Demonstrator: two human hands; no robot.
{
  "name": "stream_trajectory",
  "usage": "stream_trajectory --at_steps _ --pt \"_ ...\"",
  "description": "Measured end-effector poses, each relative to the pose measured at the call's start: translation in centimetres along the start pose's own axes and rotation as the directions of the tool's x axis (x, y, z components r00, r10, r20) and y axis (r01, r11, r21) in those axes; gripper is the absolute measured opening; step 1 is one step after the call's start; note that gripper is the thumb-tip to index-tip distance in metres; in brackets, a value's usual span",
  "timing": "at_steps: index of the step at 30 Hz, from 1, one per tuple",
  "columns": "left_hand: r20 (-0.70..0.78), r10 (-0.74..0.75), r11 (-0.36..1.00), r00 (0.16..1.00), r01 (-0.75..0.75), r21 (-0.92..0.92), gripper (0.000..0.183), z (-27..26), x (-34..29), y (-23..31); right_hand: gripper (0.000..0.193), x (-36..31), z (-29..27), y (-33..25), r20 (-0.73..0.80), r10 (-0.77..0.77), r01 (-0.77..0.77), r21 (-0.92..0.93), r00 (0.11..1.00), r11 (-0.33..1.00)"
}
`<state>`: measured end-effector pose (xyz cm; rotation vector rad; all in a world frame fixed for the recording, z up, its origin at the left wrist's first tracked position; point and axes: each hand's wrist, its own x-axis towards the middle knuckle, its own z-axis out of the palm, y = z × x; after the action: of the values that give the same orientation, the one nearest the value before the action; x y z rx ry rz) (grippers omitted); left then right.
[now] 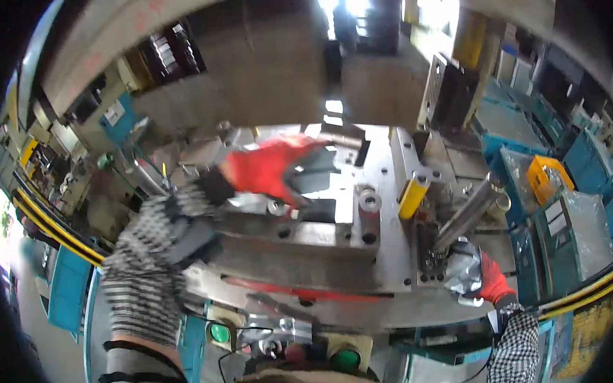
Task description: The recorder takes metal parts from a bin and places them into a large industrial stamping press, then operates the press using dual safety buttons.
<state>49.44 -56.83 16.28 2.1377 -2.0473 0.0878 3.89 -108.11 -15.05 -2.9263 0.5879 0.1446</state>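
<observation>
My left hand [267,168], in a red glove with grey on the finger side, reaches over the metal die [384,215]. Its fingers and thumb are spread, slightly blurred, with nothing seen between them. Past the fingertips a dark block [345,139] sits on the die. At the die's right front corner, my right hand [493,280] is closed around a shiny silvery metal piece [463,266]; the glove hides part of it and its exact shape is unclear. Just above that piece a bright steel guide post [470,210] leans up to the right.
A yellow cylinder [413,196] stands on the die's right side. The heavy press frame [297,5] arches overhead. Green buttons [219,333] lie below the front edge. Blue bins [572,226], one with an orange tray [548,179], stand right, beside yellow-black rails [589,287].
</observation>
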Motion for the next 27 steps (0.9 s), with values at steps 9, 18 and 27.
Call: stream_trajectory --at_steps 9,18,27 --pt "0.391 -0.115 0.952 0.913 0.214 -0.220 0.129 3.1 -15.5 15.8 0.149 0.8 -0.4 -1.8 -0.035 -0.047 0.055 0.283 0.998 0.957" --pt "0.376 -0.330 0.944 0.866 0.306 0.124 0.129 26.9 -21.8 19.3 0.143 -1.6 -2.0 -3.9 -0.097 -0.140 0.161 0.267 0.985 0.950" --pt "0.318 -0.233 0.956 0.919 0.158 0.246 0.115 34.5 -22.6 17.6 0.137 -2.7 -1.6 -3.8 -0.194 -0.136 0.171 0.181 0.972 0.968"
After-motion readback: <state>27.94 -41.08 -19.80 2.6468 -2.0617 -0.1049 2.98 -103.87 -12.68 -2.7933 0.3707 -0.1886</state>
